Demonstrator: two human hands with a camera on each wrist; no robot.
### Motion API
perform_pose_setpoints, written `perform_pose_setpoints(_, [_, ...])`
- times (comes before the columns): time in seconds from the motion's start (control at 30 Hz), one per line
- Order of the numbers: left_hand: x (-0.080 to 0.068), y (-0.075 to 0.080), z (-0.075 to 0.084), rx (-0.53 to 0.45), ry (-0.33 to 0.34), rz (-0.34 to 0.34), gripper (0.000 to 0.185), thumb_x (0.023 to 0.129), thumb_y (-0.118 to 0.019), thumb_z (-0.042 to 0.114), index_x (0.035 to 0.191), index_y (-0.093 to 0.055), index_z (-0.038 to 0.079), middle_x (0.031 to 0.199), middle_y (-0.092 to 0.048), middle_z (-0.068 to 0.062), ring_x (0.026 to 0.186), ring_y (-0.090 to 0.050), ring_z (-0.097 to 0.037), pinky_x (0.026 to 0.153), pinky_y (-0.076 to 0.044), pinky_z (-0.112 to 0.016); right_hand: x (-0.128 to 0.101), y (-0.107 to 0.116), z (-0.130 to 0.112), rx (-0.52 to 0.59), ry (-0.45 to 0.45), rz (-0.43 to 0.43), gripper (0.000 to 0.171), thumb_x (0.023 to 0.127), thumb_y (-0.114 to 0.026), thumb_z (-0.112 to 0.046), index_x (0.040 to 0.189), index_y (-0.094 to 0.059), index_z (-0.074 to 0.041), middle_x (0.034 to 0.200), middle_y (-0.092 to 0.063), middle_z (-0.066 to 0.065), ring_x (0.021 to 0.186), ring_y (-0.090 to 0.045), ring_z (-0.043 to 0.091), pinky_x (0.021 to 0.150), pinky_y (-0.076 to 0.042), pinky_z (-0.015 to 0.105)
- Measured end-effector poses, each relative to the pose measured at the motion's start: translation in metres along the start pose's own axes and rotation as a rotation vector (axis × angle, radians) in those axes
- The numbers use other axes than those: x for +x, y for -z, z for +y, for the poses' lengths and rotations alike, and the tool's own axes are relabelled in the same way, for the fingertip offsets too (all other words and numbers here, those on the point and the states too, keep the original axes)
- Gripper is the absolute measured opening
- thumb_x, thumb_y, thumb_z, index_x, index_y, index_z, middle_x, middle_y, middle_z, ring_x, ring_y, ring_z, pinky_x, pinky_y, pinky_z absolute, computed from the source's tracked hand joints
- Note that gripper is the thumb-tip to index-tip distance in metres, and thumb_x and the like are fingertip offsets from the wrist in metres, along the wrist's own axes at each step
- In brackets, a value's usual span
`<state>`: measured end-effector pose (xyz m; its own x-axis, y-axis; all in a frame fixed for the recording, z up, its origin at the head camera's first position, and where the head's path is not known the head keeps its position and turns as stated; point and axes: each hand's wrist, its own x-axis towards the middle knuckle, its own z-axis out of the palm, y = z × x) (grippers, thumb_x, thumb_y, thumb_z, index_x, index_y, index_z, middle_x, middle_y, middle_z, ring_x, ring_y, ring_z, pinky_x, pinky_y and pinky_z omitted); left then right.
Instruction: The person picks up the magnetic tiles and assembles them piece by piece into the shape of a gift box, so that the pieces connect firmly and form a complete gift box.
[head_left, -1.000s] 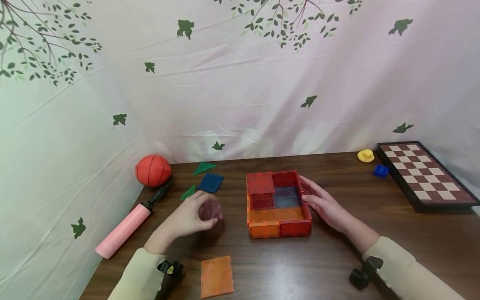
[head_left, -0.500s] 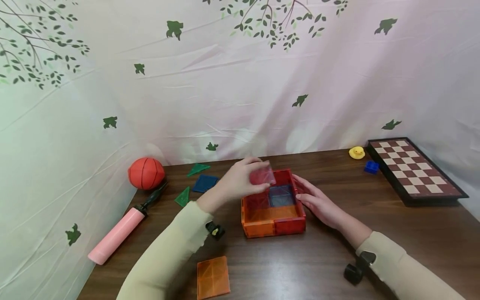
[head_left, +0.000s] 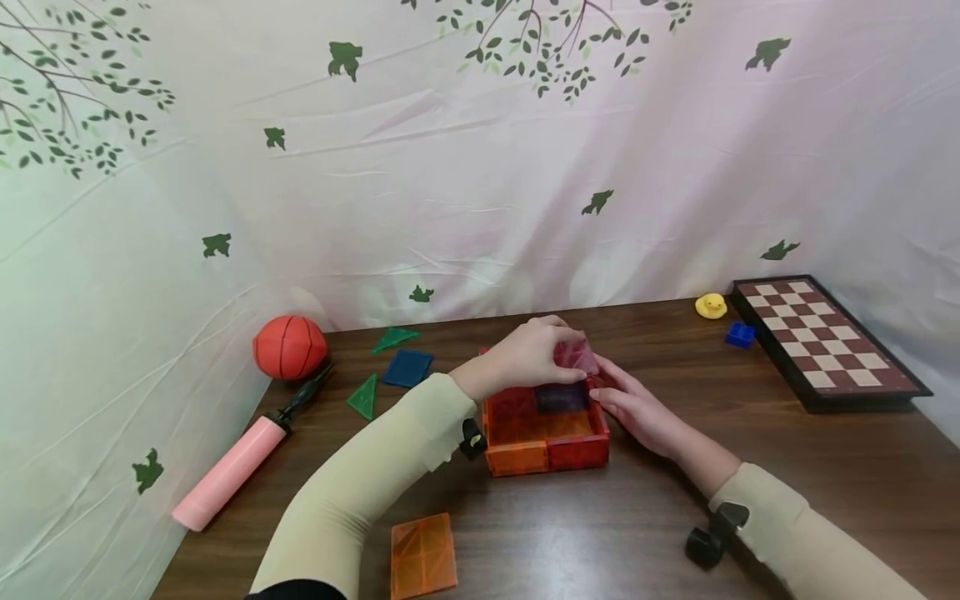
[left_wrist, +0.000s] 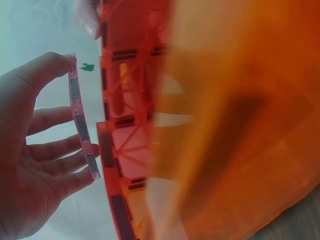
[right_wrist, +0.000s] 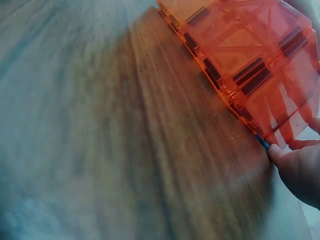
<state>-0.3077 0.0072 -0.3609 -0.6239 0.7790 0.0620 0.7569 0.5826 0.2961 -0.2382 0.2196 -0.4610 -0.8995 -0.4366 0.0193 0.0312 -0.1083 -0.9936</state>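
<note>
In the head view, my left hand (head_left: 525, 357) pinches a pinkish translucent square magnetic tile (head_left: 576, 353) above the back right corner of a low box of red and orange magnetic tiles (head_left: 577, 453). The left wrist view shows the tile (left_wrist: 81, 120) edge-on between thumb and fingers, apart from the box wall (left_wrist: 112, 165) at the thumb end. My right hand (head_left: 637, 408) rests against the outside of the box's right wall. Its thumb and spread fingers touch that wall (right_wrist: 260, 100) in the right wrist view. My left arm hides the box's back left part.
An orange tile (head_left: 423, 557) lies in front. Left of the box are a blue tile (head_left: 407, 367), green triangles (head_left: 363, 397), a red ball (head_left: 289, 347) and a pink hand pump (head_left: 228, 473). A yellow duck (head_left: 711, 306), blue brick (head_left: 740, 335) and checkered board (head_left: 828, 337) sit back right.
My left hand has carried the pinkish tile from the table left of the box, rightward over it to the back right corner. My right hand has stayed at the right wall.
</note>
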Motion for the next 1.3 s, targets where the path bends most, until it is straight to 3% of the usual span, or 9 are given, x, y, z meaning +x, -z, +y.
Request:
perform_pose_setpoints(0.37, [0.0,-0.008,-0.005,0.009,0.018,-0.031,0.056,0.09,-0.077,0.04,0.137,-0.065,0.012,0.128,-0.06,-0.008,0.103,-0.061,-0.016,0.083,-0.051,-0.023,-0.001,0.0,0.0,-0.011,-0.011,-0.001,0.069,0.106,-0.046,-0.013,0.164,-0.01,-0.006,0.168,-0.009,0.021,0.151,-0.013,0.04,0.104,-0.038,0.017])
perform_pose_setpoints(0.77, [-0.003,-0.01,-0.007,0.041,0.025,-0.026,0.055,0.092,-0.074,0.042,0.138,-0.065,0.013,0.128,-0.06,-0.007,0.106,-0.059,-0.016,0.089,-0.05,-0.025,0.0,0.001,0.004,0.005,-0.003,-0.012,0.067,0.106,-0.044,-0.01,0.165,-0.012,-0.01,0.168,-0.008,0.018,0.152,-0.011,0.04,0.105,-0.038,0.019])
perform_pose_setpoints(0.97, [-0.005,-0.008,-0.007,0.034,0.024,-0.035,0.056,0.094,-0.072,0.043,0.14,-0.062,0.013,0.135,-0.058,-0.007,0.117,-0.058,-0.018,0.1,-0.047,-0.028,-0.001,0.001,0.003,0.005,-0.007,-0.013,0.068,0.106,-0.045,-0.011,0.165,-0.011,-0.01,0.169,-0.007,0.018,0.152,-0.01,0.042,0.103,-0.039,0.017])
perform_pose_setpoints(1.13, [-0.024,0.008,-0.004,0.007,0.057,0.009,0.053,0.096,-0.07,0.042,0.14,-0.061,0.012,0.137,-0.058,-0.005,0.122,-0.055,-0.018,0.107,-0.043,-0.032,-0.001,0.0,0.003,0.001,-0.005,-0.017,0.068,0.106,-0.045,-0.012,0.165,-0.01,-0.01,0.168,-0.008,0.019,0.151,-0.012,0.042,0.103,-0.04,0.018])
perform_pose_setpoints(1.3, [-0.066,0.028,0.003,-0.002,0.079,0.107,0.048,0.098,-0.069,0.032,0.14,-0.06,0.011,0.138,-0.058,-0.006,0.125,-0.055,-0.021,0.108,-0.043,-0.038,-0.001,-0.001,0.003,-0.011,-0.002,-0.005,0.069,0.106,-0.047,-0.015,0.165,-0.011,-0.01,0.168,-0.01,0.018,0.151,-0.013,0.041,0.103,-0.039,0.018])
